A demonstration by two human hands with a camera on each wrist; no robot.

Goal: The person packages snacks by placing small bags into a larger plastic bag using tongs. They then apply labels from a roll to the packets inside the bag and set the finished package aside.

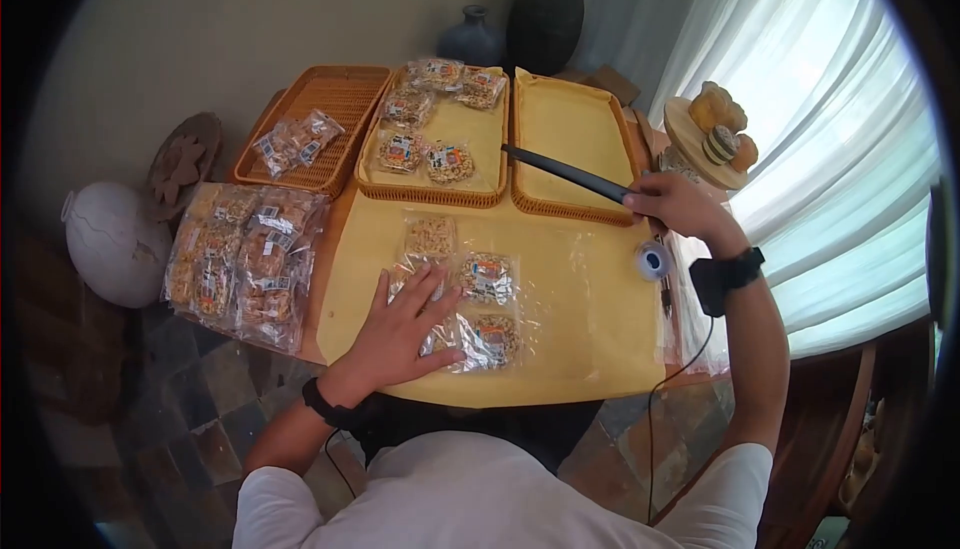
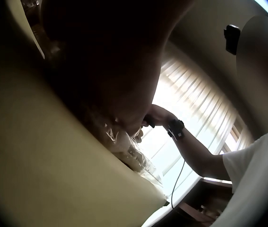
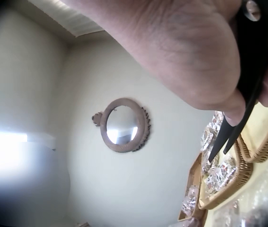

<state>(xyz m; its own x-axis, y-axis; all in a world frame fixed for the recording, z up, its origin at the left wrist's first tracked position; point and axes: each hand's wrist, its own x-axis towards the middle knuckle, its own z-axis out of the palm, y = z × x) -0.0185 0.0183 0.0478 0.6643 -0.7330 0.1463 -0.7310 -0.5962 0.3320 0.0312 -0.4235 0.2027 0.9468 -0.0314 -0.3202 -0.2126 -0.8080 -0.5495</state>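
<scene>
My left hand (image 1: 405, 334) lies with fingers spread over several clear-wrapped, round nutty snack packs (image 1: 487, 279) on the yellow cloth (image 1: 580, 349). Clear plastic (image 1: 590, 269) shines around these packs and stretches to their right. In the left wrist view that hand is a dark shape close over the cloth. My right hand (image 1: 680, 209) holds a long black tongs-like tool (image 1: 570, 174) by its near end, over the front of the right basket. The right wrist view shows the tool's two pointed tips (image 3: 226, 144) slightly apart, with fingers wrapped about its upper part.
Three wicker baskets stand along the back: the left one (image 1: 350, 99) and middle one (image 1: 480, 189) hold snack packs, the right one (image 1: 570, 119) has a yellow lining. Large bagged packs (image 1: 240, 259) lie at left. A round translucent roll (image 1: 652, 260) and bread stand (image 1: 715, 144) are at right.
</scene>
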